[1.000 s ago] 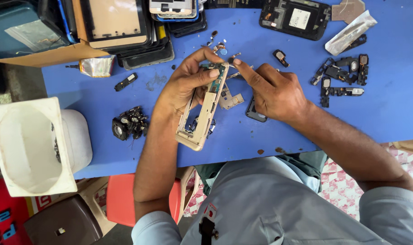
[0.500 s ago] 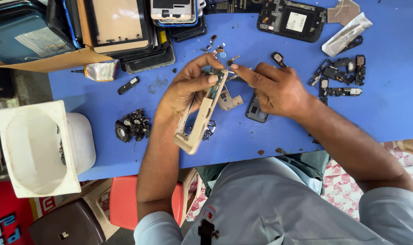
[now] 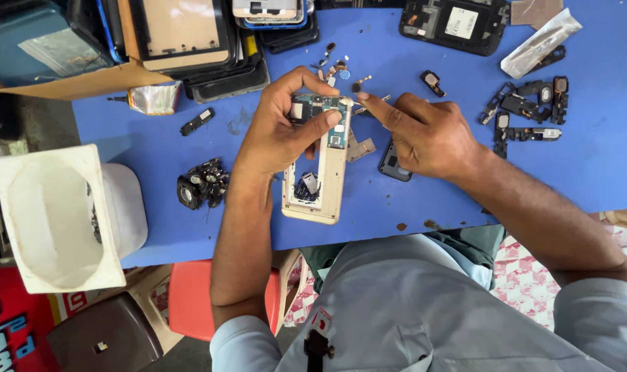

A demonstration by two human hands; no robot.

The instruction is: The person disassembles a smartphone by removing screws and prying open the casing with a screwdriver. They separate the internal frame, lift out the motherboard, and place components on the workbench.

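My left hand (image 3: 282, 134) grips the upper end of a gold phone frame (image 3: 318, 189), thumb pressed on the small green circuit board (image 3: 325, 114) set in its top. The frame is held just above the blue table (image 3: 589, 165), its open middle showing a few loose bits. My right hand (image 3: 424, 134) is beside it on the right, fingers pinched on a thin metal tool (image 3: 370, 105) whose tip meets the top right corner of the frame. A small dark round part (image 3: 356, 87) lies just above the fingertip.
A white plastic tub (image 3: 52, 213) stands at the left edge. Stacked phone frames (image 3: 210, 48) and a black phone back (image 3: 458, 24) lie at the far side. Small black parts (image 3: 534, 107), a dark cluster of modules (image 3: 203, 182), a silver packet (image 3: 541, 41), a flat dark piece (image 3: 394, 165).
The gold frame has turned from a slant to nearly upright in my left hand. My right hand stays at its top corner with the tool.
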